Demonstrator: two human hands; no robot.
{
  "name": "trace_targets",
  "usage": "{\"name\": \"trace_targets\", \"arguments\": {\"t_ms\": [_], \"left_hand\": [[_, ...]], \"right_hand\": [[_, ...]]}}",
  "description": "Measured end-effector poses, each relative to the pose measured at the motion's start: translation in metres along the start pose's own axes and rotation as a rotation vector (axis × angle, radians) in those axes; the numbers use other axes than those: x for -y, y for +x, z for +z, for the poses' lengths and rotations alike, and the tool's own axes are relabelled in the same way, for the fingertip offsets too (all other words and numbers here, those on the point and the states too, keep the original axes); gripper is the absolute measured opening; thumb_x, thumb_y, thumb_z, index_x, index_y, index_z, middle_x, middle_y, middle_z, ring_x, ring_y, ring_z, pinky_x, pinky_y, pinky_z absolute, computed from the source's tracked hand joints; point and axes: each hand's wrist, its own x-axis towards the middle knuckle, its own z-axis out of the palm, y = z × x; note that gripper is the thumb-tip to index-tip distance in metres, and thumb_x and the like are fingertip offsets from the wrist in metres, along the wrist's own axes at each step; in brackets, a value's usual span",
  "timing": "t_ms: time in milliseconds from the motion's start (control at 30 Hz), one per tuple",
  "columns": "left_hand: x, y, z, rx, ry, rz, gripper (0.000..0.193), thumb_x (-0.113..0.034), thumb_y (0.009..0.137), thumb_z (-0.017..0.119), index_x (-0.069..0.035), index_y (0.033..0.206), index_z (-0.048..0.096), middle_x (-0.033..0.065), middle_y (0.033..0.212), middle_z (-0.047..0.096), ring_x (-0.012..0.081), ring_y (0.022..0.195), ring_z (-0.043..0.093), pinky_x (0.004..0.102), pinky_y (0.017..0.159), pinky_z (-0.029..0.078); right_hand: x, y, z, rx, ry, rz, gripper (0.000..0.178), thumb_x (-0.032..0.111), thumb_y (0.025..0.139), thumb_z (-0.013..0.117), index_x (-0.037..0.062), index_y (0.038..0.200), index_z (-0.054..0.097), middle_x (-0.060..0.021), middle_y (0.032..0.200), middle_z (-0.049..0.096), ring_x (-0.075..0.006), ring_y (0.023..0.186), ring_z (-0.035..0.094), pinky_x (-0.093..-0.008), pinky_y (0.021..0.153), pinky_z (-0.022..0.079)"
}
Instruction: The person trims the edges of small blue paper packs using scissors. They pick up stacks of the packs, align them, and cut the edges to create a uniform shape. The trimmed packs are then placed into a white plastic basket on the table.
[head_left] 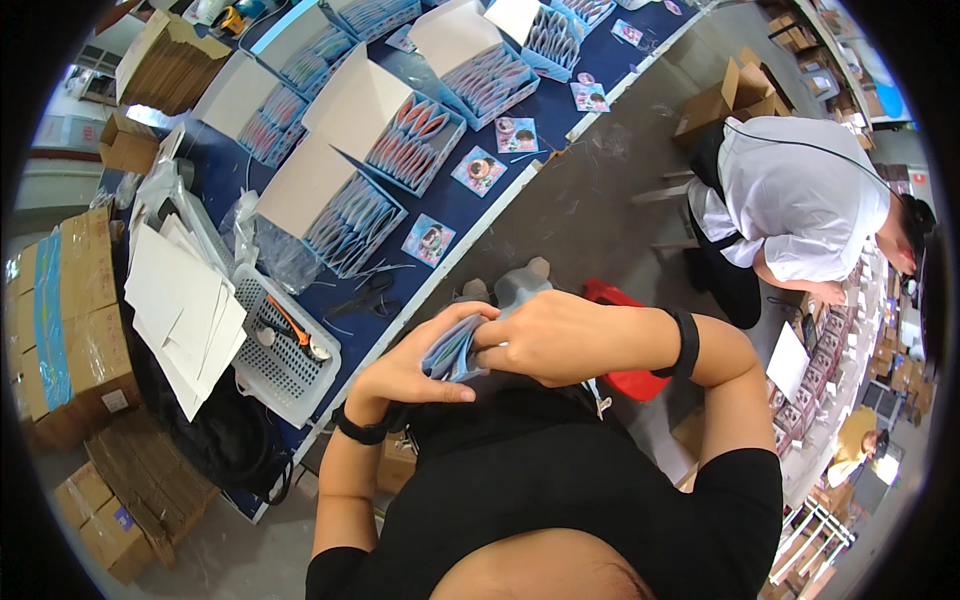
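Observation:
In front of my body, above the near edge of the blue table (325, 305), my left hand (405, 365) is closed round a small stack of flat blue packets (450, 352). My right hand (560, 338) is closed too, its fingertips at the right side of the packets; the fingers partly hide what they grip. On the table to the upper left, open blue display boxes (358, 222) stand with white lids raised, filled with rows of similar packets. Square printed cards (429, 240) lie along the table's edge, one near each of several boxes.
A white perforated basket (285, 375) holds an orange-handled tool. Beside it lie white card sheets (185, 310) and clear plastic bags (285, 245). Brown cartons (85, 320) are stacked left. A red stool (632, 385) stands right of me; a person in white (800, 200) works farther right.

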Motion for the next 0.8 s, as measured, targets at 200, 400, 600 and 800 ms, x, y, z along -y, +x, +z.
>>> {"name": "trace_targets", "arguments": {"t_ms": [200, 400, 600, 800], "left_hand": [[0.018, -0.005, 0.005, 0.121, -0.495, -0.035, 0.091, -0.011, 0.066, 0.081, -0.003, 0.138, 0.026, 0.0109, 0.122, 0.046, 0.0195, 0.112, 0.049, 0.0377, 0.089, 0.050], [0.020, -0.005, 0.001, 0.167, -0.570, 0.008, 0.094, -0.012, 0.065, 0.083, -0.002, 0.138, 0.025, 0.0147, 0.122, 0.048, 0.0247, 0.112, 0.051, 0.0421, 0.089, 0.050], [0.020, 0.002, 0.007, 0.151, -0.673, 0.049, 0.094, -0.010, 0.060, 0.086, 0.001, 0.134, 0.029, 0.0241, 0.121, 0.045, 0.0391, 0.112, 0.050, 0.0535, 0.086, 0.050], [0.012, 0.009, 0.008, 0.226, -0.647, 0.034, 0.094, -0.014, 0.064, 0.084, -0.001, 0.138, 0.026, 0.0204, 0.124, 0.045, 0.0333, 0.116, 0.049, 0.0491, 0.092, 0.047]], "right_hand": [[-0.002, -0.006, 0.003, -0.177, 0.172, -0.088, 0.031, -0.004, 0.062, 0.060, 0.0077, 0.090, 0.066, -0.0012, 0.092, 0.062, -0.0252, 0.058, 0.057, -0.0328, 0.049, 0.045], [-0.004, -0.006, -0.012, -0.357, 0.501, -0.093, 0.030, -0.007, 0.065, 0.060, 0.0078, 0.090, 0.069, -0.0052, 0.090, 0.065, -0.0242, 0.066, 0.062, -0.0295, 0.054, 0.047], [-0.014, -0.007, -0.014, -0.345, 0.672, 0.017, 0.017, 0.001, 0.072, 0.070, 0.0067, 0.088, 0.070, -0.0069, 0.087, 0.065, -0.0110, 0.050, 0.052, -0.0222, 0.047, 0.041], [-0.006, -0.007, -0.012, -0.439, 0.646, 0.066, 0.013, -0.005, 0.070, 0.067, 0.0054, 0.079, 0.066, -0.0039, 0.083, 0.064, -0.0095, 0.054, 0.051, -0.0208, 0.047, 0.038]]}}
